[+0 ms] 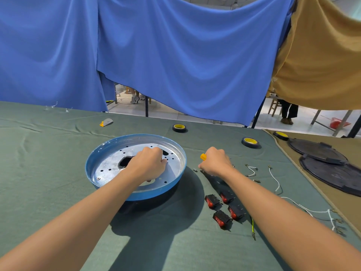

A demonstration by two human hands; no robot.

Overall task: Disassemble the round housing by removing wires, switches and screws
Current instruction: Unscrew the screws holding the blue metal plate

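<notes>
Nearest on the green-clothed surface (58, 173) lie four black rocker switches (221, 219) with red buttons, bunched together just left of the right forearm. A yellow-green wire (252, 225) lies beside them. To the right of that forearm, white wires (312, 211) with metal terminals trail toward the surface's edge.

Farther in, the round housing (134, 194), blue-rimmed with a perforated metal plate inside, sits open side up left of the switches. The left hand (150, 163) rests inside it over the plate, its fingers curled downward; whether they pinch anything cannot be told. Just right of the housing, the right hand (214, 162) is clenched round a yellow-handled tool (203, 157), of which only the handle end shows above the fist. A small metal terminal (195, 169) lies between the housing and this hand, and two short white wires (252, 171) lie to the hand's right.

On a tan cloth at the right lie two black round covers (316, 150), one overlapping the other. Beyond the hands stand three rolls of black tape (179, 127) with yellow cores, well apart. A small yellow-and-grey item (106, 122) lies near the far edge. Blue curtains (175, 55) and a tan curtain (322, 55) hang behind.
</notes>
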